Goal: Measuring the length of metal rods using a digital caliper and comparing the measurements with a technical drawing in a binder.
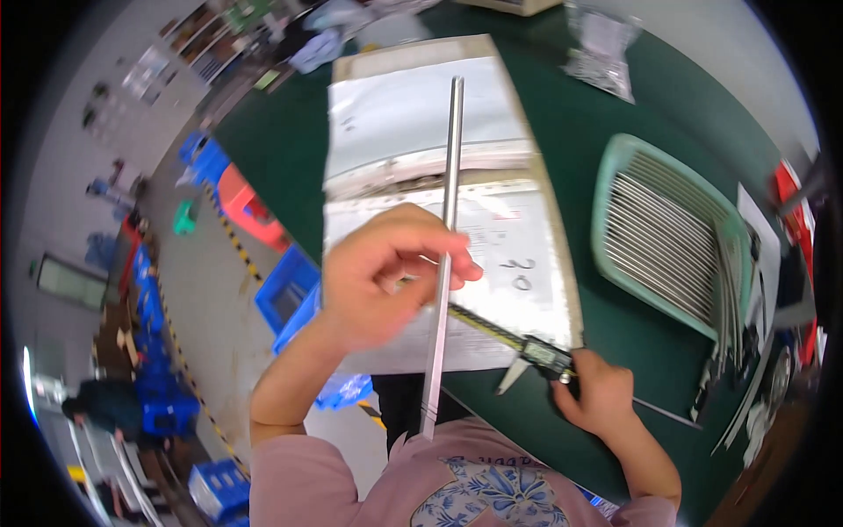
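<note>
One head camera looks steeply down from close above the green table (544, 132), floor (202, 299) at left, chest nearest.

Smooth shiny metal rod (443, 255); matt green tabletop (562, 132); plastic tray (606, 220).

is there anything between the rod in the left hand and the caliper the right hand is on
Nothing visible stands between them. The left hand holds the long metal rod upright in front of the digital caliper, whose beam runs behind the rod. The right hand grips the caliper's readout end.
</note>
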Demonstrator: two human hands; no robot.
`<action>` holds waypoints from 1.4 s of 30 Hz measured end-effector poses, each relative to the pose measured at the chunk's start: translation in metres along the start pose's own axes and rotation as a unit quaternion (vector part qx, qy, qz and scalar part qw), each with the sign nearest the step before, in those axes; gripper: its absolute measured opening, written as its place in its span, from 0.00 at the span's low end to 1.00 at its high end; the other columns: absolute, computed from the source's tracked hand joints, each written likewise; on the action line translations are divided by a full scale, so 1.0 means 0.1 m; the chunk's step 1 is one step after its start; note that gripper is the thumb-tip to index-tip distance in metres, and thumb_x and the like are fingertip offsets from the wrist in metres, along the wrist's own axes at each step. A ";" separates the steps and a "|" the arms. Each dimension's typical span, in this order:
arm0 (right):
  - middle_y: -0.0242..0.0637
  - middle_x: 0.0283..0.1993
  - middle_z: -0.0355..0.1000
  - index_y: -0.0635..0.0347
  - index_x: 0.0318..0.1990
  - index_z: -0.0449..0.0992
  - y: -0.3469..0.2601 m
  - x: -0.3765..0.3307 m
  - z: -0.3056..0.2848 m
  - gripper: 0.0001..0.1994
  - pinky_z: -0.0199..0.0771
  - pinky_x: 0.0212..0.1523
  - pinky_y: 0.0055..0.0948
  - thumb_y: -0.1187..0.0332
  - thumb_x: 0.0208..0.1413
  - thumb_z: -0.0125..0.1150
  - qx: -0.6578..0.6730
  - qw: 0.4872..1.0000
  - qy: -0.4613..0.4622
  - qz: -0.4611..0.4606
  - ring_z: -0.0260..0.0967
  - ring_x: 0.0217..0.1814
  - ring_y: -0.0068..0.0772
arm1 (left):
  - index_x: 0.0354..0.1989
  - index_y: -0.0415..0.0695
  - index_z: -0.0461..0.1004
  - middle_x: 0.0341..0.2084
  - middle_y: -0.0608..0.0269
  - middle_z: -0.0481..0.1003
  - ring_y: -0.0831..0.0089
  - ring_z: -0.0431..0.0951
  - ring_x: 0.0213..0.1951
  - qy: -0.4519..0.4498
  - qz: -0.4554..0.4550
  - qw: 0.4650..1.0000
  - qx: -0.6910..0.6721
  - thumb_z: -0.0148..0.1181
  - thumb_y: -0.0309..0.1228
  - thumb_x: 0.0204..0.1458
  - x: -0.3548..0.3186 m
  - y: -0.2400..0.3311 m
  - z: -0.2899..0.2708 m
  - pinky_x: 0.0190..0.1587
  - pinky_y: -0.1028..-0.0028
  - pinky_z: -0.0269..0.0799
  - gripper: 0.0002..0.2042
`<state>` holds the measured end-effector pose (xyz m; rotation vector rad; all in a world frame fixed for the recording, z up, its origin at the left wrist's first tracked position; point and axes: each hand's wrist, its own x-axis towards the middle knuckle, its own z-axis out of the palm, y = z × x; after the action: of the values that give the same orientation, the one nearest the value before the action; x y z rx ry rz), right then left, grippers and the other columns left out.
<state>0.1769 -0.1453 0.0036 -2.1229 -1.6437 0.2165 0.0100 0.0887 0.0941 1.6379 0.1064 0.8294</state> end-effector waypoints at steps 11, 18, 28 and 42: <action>0.42 0.20 0.66 0.62 0.34 0.69 -0.08 0.08 -0.11 0.15 0.63 0.20 0.35 0.64 0.39 0.62 0.050 0.995 -0.069 0.058 0.65 0.19 0.43 | 0.34 0.40 0.78 0.30 0.60 0.74 0.66 0.76 0.34 -0.004 0.249 0.765 0.594 0.63 0.23 0.38 -1.04 -0.20 -0.23 0.38 0.72 0.78 0.11; 0.36 0.17 0.60 0.62 0.34 0.68 -0.06 0.05 -0.07 0.12 0.55 0.19 0.27 0.72 0.40 0.59 0.038 0.998 -0.042 0.031 0.56 0.15 0.29 | 0.36 0.39 0.76 0.30 0.61 0.73 0.67 0.75 0.36 -0.054 0.206 0.782 0.586 0.59 0.24 0.39 -1.20 -0.49 -0.28 0.41 0.71 0.76 0.12; 0.33 0.18 0.59 0.63 0.35 0.68 -0.05 0.04 -0.09 0.11 0.54 0.19 0.24 0.72 0.42 0.58 0.055 0.996 -0.055 0.048 0.53 0.16 0.24 | 0.35 0.39 0.76 0.30 0.62 0.73 0.68 0.75 0.35 -0.042 0.197 0.774 0.601 0.58 0.25 0.40 -1.22 -0.52 -0.26 0.42 0.71 0.76 0.11; 0.35 0.18 0.60 0.63 0.35 0.68 -0.08 0.05 -0.09 0.11 0.55 0.19 0.25 0.72 0.43 0.57 0.053 0.997 -0.048 0.037 0.54 0.16 0.26 | 0.36 0.40 0.76 0.31 0.62 0.72 0.68 0.75 0.37 -0.053 0.170 0.772 0.610 0.58 0.25 0.39 -1.22 -0.49 -0.26 0.43 0.70 0.75 0.13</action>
<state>0.1751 -0.1418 0.0157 -2.1241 -1.5703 0.4267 -0.0771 0.0619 -0.0048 3.0069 0.3243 1.0038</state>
